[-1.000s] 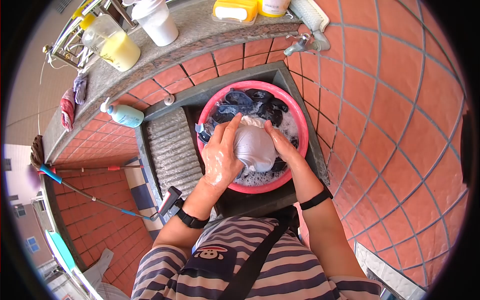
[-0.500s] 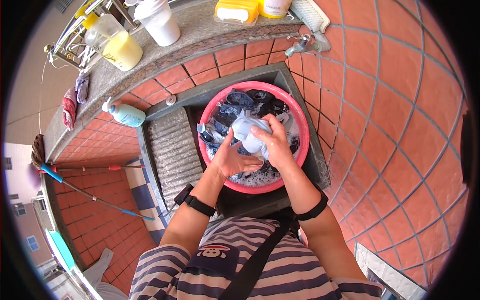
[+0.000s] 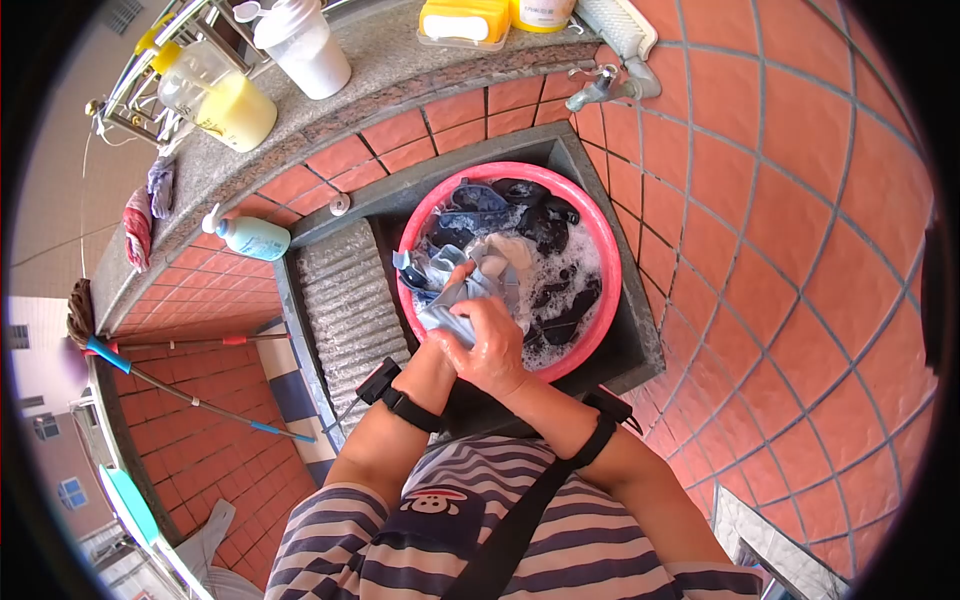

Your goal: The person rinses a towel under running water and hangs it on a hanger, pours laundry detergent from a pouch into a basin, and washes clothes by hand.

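Over the pink basin (image 3: 612, 290), a wet light-blue cloth garment (image 3: 446, 322) lies across my left hand (image 3: 460, 273). Only a fingertip and the wrist of that hand show; the rest is covered by the cloth and by my other hand. My right hand (image 3: 490, 345) is closed on the cloth, close to my left wrist, with suds on its skin. A pale beige cloth (image 3: 515, 252) lies just beyond the hands. Dark clothes (image 3: 545, 225) and blue denim (image 3: 475, 203) soak in foamy water around them.
The basin sits in a dark stone sink (image 3: 628, 345) beside a ribbed washboard (image 3: 345, 290). A pump bottle (image 3: 255, 237) stands left. On the ledge are a yellow-liquid bottle (image 3: 235, 110), a powder tub (image 3: 305, 55) and a brush (image 3: 618, 28). The tap (image 3: 595, 92) juts from the tiled wall.
My right hand has moved left and nearer to me, bringing the light-blue cloth over my left hand. My left hand, open with spread fingers before, is now mostly covered.
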`<state>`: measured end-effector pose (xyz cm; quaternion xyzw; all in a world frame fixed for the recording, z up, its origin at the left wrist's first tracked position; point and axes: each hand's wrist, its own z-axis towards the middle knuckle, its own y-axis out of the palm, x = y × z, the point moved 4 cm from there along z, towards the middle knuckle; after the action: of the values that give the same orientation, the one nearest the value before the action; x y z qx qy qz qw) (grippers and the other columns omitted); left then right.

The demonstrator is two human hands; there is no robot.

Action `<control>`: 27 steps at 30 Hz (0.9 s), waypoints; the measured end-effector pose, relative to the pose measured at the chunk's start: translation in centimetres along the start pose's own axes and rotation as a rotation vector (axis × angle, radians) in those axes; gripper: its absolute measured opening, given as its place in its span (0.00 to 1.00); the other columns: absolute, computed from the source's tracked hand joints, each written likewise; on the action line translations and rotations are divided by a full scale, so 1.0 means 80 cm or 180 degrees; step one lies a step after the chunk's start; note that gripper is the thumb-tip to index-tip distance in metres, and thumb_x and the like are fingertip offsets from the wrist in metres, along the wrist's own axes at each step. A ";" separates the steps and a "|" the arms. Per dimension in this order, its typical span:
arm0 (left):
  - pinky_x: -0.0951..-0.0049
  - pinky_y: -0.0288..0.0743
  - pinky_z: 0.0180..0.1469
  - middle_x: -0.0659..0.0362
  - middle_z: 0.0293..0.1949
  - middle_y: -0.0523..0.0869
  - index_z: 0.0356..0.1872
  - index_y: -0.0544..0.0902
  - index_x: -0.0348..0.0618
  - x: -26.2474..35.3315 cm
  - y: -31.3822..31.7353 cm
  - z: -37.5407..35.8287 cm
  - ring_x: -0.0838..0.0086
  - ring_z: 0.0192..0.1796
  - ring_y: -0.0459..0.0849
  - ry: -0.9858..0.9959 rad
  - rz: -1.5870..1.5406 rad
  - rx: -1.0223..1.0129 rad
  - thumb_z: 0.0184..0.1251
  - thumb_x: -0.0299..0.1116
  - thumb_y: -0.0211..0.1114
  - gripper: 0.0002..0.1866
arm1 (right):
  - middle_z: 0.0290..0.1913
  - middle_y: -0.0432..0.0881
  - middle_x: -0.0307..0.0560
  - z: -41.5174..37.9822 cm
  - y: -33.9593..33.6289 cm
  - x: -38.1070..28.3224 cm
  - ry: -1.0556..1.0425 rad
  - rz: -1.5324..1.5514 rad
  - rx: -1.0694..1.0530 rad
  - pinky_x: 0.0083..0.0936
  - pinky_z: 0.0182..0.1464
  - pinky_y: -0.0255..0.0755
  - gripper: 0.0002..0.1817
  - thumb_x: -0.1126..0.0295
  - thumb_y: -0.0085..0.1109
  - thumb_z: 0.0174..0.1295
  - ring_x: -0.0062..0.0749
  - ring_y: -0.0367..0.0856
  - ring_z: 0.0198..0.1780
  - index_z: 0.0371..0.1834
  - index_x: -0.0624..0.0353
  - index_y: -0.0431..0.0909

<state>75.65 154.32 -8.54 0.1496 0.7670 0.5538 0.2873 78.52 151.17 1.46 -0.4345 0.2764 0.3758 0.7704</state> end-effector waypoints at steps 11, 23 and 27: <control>0.56 0.72 0.54 0.51 0.55 0.76 0.59 0.67 0.39 0.026 0.064 -0.074 0.64 0.51 0.79 0.0140 0.2539 0.1802 0.69 0.45 0.49 0.24 | 0.30 0.78 0.57 0.020 -0.094 0.138 0.1068 0.0088 0.0263 0.34 0.37 0.73 0.13 0.68 0.64 0.57 0.54 0.78 0.32 0.37 0.63 0.71; 0.38 0.52 0.63 0.30 0.68 0.48 0.71 0.55 0.51 0.057 -0.051 0.016 0.36 0.70 0.48 0.0870 0.9623 0.0772 0.59 0.44 0.62 0.39 | 0.51 0.72 0.62 -0.063 0.007 0.251 0.0571 -0.1729 -0.1348 0.46 0.57 0.61 0.13 0.69 0.61 0.53 0.53 0.69 0.55 0.37 0.60 0.68; 0.38 0.48 0.65 0.33 0.69 0.45 0.72 0.51 0.49 0.069 -0.099 0.051 0.36 0.71 0.47 0.0248 0.9558 0.1440 0.62 0.49 0.58 0.40 | 0.60 0.65 0.67 -0.080 0.043 0.315 0.2736 -0.1159 -0.3004 0.47 0.62 0.57 0.15 0.64 0.53 0.60 0.52 0.64 0.62 0.45 0.62 0.70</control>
<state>74.44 157.74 -18.33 0.7935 -0.0181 0.2022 -0.5737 89.30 155.28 -22.09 -0.8764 0.2870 0.1135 0.3697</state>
